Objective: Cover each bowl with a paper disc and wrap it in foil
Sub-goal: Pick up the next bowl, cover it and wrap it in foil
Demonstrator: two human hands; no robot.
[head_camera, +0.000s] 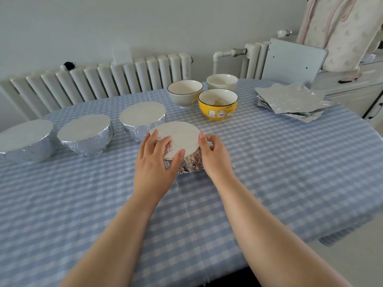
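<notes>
The foil-wrapped bowl (180, 146) under both hands shows only its flat top and crumpled near side; the left hand (157, 162) hides its nine o'clock flank, the right hand (215, 156) its three o'clock flank; no paper disc or contents can be seen under the foil; the leftmost wrapped bowl (24, 141) is cut by the frame's nine o'clock edge; the desk (290, 183) runs off the edges at six and nine o'clock; the yellow bowl (218, 105) holds a residue too small to identify

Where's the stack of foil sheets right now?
In the head view, the foil sheets lie at the table's far right, to the right of the yellow bowl.
</notes>
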